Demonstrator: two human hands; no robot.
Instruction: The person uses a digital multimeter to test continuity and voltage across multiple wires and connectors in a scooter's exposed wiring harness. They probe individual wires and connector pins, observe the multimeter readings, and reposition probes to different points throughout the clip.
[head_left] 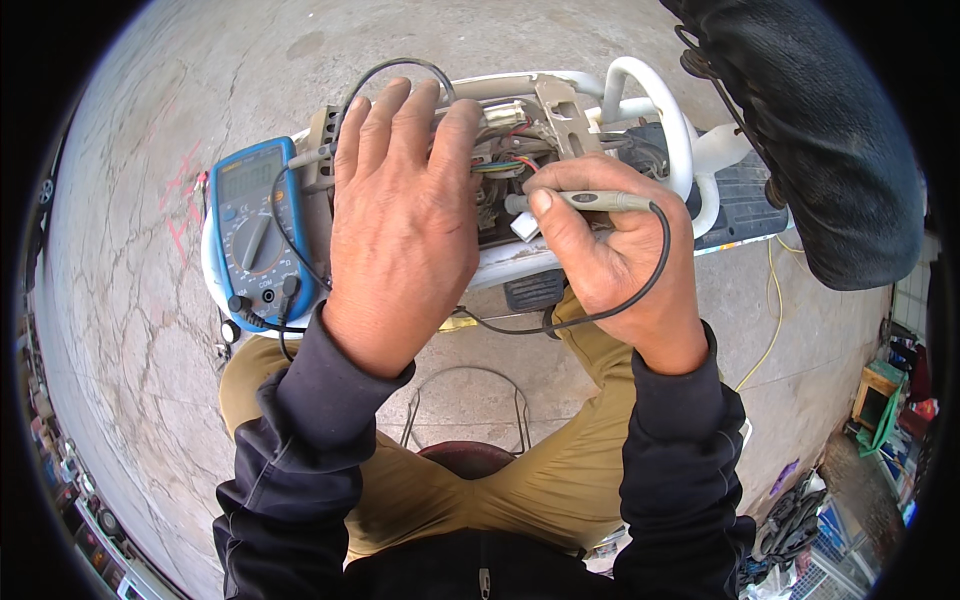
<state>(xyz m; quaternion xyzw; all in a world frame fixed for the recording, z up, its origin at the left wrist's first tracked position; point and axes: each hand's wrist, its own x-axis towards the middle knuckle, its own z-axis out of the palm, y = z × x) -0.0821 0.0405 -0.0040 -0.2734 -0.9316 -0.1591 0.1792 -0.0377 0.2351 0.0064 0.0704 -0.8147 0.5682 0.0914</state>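
My right hand (625,255) is closed round a grey multimeter probe (608,201), whose black lead loops down from its back end. Beside the probe's front lies a white plastic connector (524,226), close to my fingertips. My left hand (405,210) lies palm down over the opened white vehicle frame (500,266), fingers apart and thumb hidden. A second grey probe (314,156) runs under its outer edge; what lies beneath the palm is hidden. Coloured wires (505,166) run between my hands. The blue multimeter (262,225) rests on the frame's left end, with leads plugged in.
White tubular rails (655,85) rise at the frame's right, near a dark footboard (740,200). A large black padded piece (815,130) stands at upper right. A black pedal (535,291) sticks out toward my knees. A yellow cord (775,310) trails over the concrete floor (130,190).
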